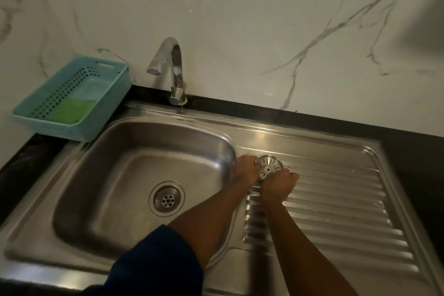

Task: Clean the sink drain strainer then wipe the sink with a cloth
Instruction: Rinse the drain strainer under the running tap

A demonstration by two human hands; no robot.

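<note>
The round metal drain strainer [269,167] is out of the drain, over the ribbed drainboard [336,204] just right of the basin. My left hand [246,168] grips its left edge and my right hand [278,186] grips its lower right edge. Both sets of fingers are curled round the rim. The steel sink basin [115,175] lies to the left, with its drain opening [167,199] uncovered. A green cloth or sponge [72,109] lies in the teal basket [113,94] at the back left.
A chrome tap [176,72] stands behind the basin, its spout reaching left. The black counter edge [264,109] runs under the marble wall. A dark blue sleeve [156,262] covers my left upper arm over the sink's front rim.
</note>
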